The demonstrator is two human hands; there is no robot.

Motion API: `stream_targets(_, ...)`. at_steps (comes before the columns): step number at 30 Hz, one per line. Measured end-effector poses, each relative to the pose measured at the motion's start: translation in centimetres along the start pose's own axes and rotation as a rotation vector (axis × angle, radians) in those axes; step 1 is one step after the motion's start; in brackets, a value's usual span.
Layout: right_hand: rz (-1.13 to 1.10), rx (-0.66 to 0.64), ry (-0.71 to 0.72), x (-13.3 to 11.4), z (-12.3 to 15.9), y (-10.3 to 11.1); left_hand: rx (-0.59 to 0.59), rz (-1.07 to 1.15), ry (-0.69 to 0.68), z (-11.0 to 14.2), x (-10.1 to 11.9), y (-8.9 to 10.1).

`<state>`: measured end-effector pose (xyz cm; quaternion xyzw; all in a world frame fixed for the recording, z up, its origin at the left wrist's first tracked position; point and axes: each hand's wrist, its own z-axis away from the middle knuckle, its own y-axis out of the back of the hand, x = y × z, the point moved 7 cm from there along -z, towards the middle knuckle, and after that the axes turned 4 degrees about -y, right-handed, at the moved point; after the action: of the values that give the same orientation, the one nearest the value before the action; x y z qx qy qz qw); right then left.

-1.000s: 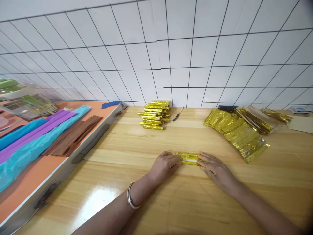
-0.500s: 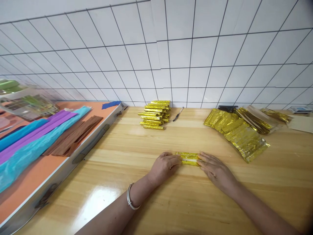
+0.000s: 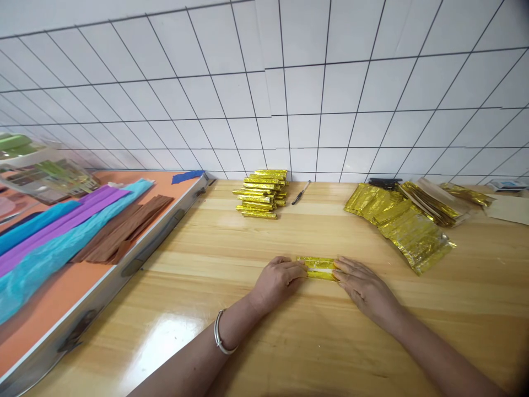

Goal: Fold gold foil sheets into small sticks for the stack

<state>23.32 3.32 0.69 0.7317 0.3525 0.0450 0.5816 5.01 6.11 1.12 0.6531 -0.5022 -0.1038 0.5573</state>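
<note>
Gold foil strip lies on surface btwn L hand & R hand. L fingers together, R a bit apart, on its ends; can't tell if pinching. Prob. light, slippery, easy to rip; hold ends.

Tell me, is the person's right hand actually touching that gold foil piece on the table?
Touching: the head view shows the right hand with its fingers lying over the right end of the gold foil piece.

Wooden tabletop: gold rolls, pen, gold sheets, folded foil.
</note>
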Motion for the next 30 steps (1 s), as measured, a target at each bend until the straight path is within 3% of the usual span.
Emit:
stream_targets(6,0.107,-0.017,-0.009,-0.1,0.1,-0.1,-0.008,-0.023,-0.003,0.0,0.2,0.0)
stream_targets(19,0.188,0.099,-0.108,1.2,0.5,0.8,-0.054,-0.162,-0.038,-0.1,2.0,0.7)
stream_targets(26,0.217,0.106,-0.192,2.8,-1.3,1.3,-0.149,0.1,-0.157,0.1,6.2,0.1)
stream_targets(30,0.212,0.093,-0.227,4.1,-2.3,1.6,-0.113,0.156,-0.182,0.0,6.0,0.7)
